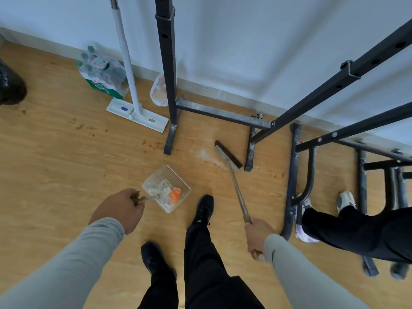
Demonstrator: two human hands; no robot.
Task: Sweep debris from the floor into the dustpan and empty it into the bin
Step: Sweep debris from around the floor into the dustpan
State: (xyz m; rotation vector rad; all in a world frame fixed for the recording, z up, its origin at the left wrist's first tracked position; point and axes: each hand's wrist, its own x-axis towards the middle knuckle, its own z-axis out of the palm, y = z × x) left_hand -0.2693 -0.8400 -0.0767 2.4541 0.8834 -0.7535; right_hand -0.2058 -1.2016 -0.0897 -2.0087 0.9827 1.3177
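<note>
A: What is the floor (55,157) looking like?

B: Light wood-grain boards are running across the room, and they are meeting a pale skirting under a white wall (245,47). Small brown spots are dotting the boards on the left, and a whitish dusty smear (206,156) is lying just beside the broom head (228,157).

A: Where are the hands sitting?

B: The left hand (119,210) is curling round the dustpan's handle, fingers clamped on it. The clear dustpan (166,188) is resting on the floor just ahead of the person's front shoe, and scraps and an orange piece are lying inside it. The right hand (258,236) is gripping the broom handle (239,197), fingers wrapped tight around its near end, and the bristles are touching the floor near the foot of a black metal frame (214,113).

A: What else is standing about?

B: A white flat mop (138,114) is leaning against the wall, with a wrapped pack of bottles (100,72) just beside it and a plastic bag (158,91) behind the frame's upright. A black bag (10,85) is showing at the left edge. On the right, another person's legs (356,230) are reaching through a second black frame.
</note>
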